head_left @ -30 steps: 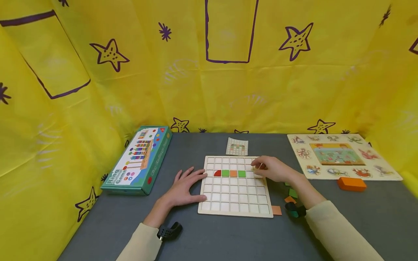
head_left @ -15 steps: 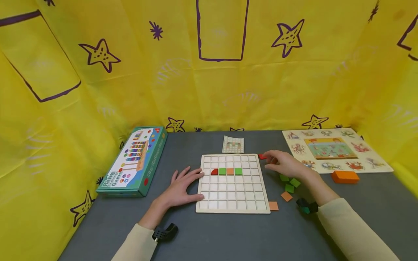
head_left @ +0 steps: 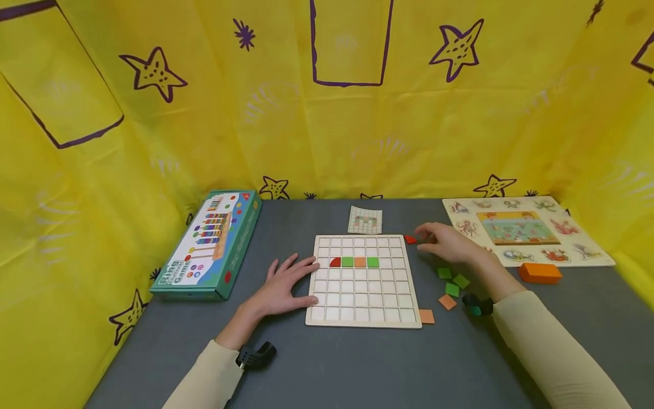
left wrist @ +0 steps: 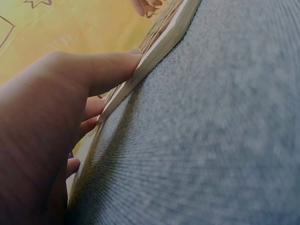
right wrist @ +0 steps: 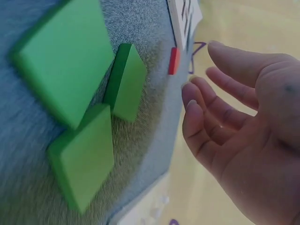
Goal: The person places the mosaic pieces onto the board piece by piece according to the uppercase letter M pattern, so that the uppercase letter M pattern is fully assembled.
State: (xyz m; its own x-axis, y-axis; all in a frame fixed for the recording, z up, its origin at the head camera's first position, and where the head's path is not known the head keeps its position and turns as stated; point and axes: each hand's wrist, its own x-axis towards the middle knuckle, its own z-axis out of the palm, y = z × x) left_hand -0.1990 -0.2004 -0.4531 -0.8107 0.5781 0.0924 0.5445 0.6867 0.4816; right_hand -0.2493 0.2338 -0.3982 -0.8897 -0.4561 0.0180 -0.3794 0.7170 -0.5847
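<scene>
Left hand [head_left: 280, 291] loose on board [head_left: 361, 288], right hand [head_left: 447, 243] empty near red tile [head_left: 410, 240] (on the box [head_left: 210, 247]: "Ring", "Game")

The puzzle [head_left: 518, 228] lies flat, a pale board with small sea creatures, a red crab among them, around a bright scene in its middle. An orange block [head_left: 540, 274] sits at the puzzle's near edge; whether they touch cannot be told. Well left of the puzzle, a green box [head_left: 209, 244] lies at a slant, its top picturing stacked coloured rings. Behind the puzzle hangs yellow cloth [head_left: 337, 142] with purple-outlined starfish. Under the puzzle spreads the grey desk [head_left: 368, 366].
</scene>
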